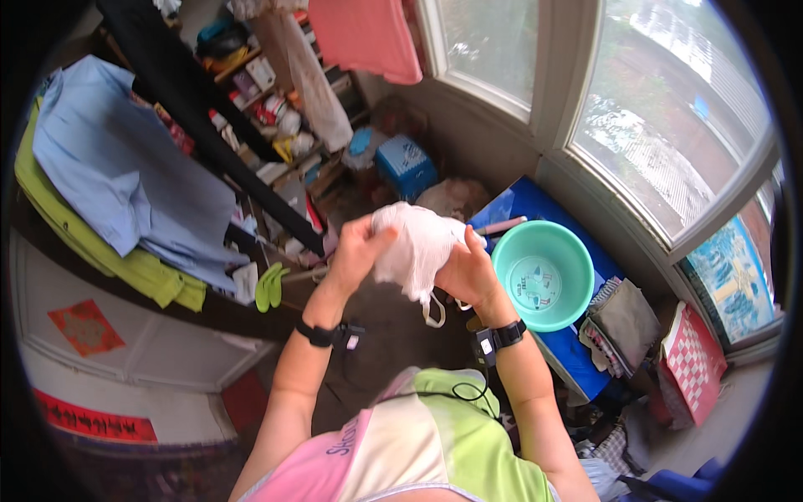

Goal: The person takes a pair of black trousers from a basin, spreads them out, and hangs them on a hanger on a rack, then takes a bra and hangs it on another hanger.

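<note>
Held up in front of me is a pale pink bra (410, 247), bunched, with a thin strap loop dangling at its lower right. My left hand (355, 258) is closed on its left side, thumb across the cloth. On the opposite side my right hand (470, 272) grips it, thumb up and fingers partly behind the fabric. Just right of that hand, a mint-green basin (544, 276) with a printed bottom sits on a blue surface (535, 201).
Blue and lime shirts (138, 167) hang at left beside green slippers (269, 287). Cluttered shelves (268, 100) and a blue box (406, 166) stand farther back. Folded clothes (623, 322) lie right of the basin, below the windows (669, 109). A pink cloth (368, 38) hangs above.
</note>
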Demonstrator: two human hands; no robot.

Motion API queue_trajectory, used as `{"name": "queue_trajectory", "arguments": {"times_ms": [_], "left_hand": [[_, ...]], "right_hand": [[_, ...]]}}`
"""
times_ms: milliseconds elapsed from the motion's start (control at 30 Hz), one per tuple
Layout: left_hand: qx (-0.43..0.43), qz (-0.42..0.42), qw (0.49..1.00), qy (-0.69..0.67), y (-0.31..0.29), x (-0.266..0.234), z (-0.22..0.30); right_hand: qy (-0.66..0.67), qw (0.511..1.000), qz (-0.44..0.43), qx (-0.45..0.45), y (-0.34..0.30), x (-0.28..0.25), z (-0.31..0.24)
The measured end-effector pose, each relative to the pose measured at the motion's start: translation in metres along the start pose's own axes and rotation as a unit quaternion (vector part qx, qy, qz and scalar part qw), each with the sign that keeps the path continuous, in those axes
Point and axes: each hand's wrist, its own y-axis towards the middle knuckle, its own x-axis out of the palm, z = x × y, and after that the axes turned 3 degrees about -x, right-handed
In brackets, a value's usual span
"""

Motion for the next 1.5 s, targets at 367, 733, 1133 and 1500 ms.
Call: {"name": "queue_trajectory", "arguments": {"times_ms": [367,733,1133,1500], "left_hand": [[-0.064,0.138,0.988,0.013,0.001,-0.016,-0.025],[-0.073,0.077,0.993,-0.056,-0.024,-0.052,-0.027],[-0.060,0.127,0.971,-0.191,-0.034,-0.093,-0.065],[-0.015,0.346,0.870,0.351,-0.051,-0.080,-0.072]], "right_hand": [[-0.443,0.892,0.027,0.091,-0.020,0.012,-0.026],[-0.141,0.989,0.013,-0.043,-0.007,0.005,-0.085],[-0.397,0.910,0.100,-0.073,0.023,0.061,-0.106],[-0.172,0.985,0.016,0.031,0.053,0.120,-0.065]]}}
